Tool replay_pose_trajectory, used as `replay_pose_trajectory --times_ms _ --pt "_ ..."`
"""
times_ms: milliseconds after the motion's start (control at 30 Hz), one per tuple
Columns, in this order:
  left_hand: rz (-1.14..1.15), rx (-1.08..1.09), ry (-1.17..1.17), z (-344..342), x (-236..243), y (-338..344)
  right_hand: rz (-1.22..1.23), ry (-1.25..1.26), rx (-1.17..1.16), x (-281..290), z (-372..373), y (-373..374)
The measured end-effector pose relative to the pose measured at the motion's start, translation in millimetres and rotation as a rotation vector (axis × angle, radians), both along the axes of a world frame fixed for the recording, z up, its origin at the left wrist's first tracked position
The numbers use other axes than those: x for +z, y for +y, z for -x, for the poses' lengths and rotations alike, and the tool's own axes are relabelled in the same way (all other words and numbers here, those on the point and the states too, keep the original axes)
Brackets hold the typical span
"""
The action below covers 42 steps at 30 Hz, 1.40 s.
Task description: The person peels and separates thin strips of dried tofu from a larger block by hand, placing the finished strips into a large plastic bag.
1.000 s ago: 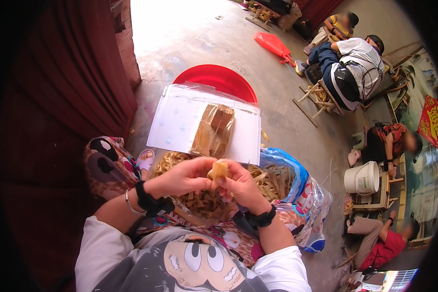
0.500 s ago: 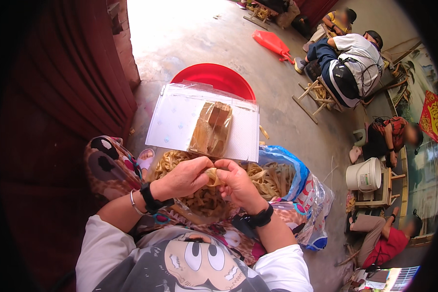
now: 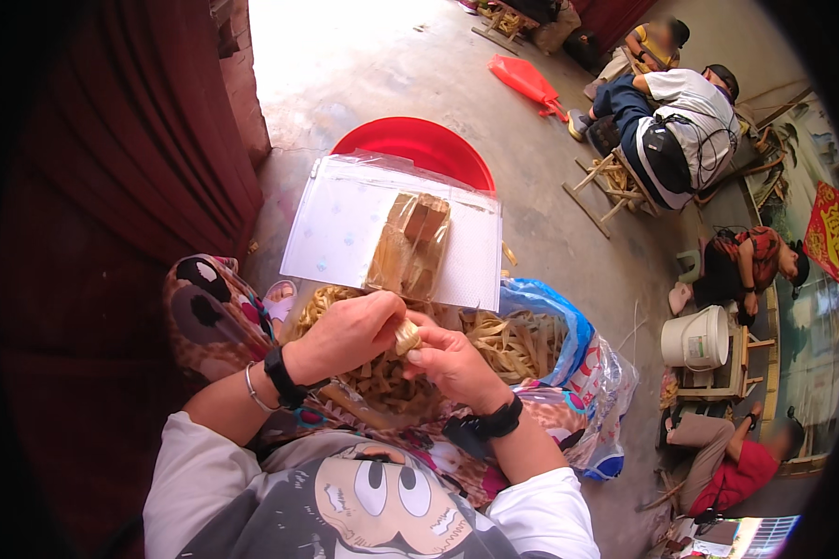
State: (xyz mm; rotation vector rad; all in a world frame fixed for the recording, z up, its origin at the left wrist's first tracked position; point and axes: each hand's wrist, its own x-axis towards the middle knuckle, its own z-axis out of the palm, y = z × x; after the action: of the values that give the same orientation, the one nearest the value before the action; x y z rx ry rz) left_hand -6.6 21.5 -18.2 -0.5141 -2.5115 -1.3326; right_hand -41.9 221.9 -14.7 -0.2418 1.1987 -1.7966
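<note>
Close together above my lap, my left hand [image 3: 352, 330] and my right hand [image 3: 459, 369] both pinch a small folded pale-yellow strip [image 3: 406, 337]. The strip shows as a ridged bundle between the fingertips; its lower end is hidden by my right fingers. Beneath my hands lies a heap of curled tan strips [image 3: 382, 384] in clear plastic. More flat tan strips [image 3: 513, 345] fill a blue-and-white plastic bag [image 3: 576, 337] on the right. Just beyond my hands, a clear-wrapped pack of brown blocks [image 3: 410, 244] rests on a white board [image 3: 322, 228].
The white board lies over a red basin [image 3: 419, 140]. A dark red door [image 3: 149, 168] stands at my left. Farther off are a red plastic bag [image 3: 527, 82], a white bucket [image 3: 695, 337] on a wooden stool [image 3: 748, 359], and several seated people, one in a white shirt [image 3: 685, 102].
My fingers have shifted on the strip, which now looks more tightly bunched. My right hand has turned and dropped slightly. The pack and board remain in place.
</note>
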Motion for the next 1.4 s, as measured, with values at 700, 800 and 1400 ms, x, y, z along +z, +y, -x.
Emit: replay_pose_trajectory --times_ms 700,800,1400 --pt "-0.804 -0.251 -0.884 2.5 1.5 -22.7 -0.342 0.107 0.039 27.7 23.3 17.8" --pt "-0.913 -0.4 -1.022 -1.4 4.5 -13.6 -0.282 0.176 0.071 24.8 17.0 5.3" --pt "0.58 0.281 0.266 33.9 15.1 -41.4 -0.932 1.336 -0.304 21.0 56.6 -7.0"
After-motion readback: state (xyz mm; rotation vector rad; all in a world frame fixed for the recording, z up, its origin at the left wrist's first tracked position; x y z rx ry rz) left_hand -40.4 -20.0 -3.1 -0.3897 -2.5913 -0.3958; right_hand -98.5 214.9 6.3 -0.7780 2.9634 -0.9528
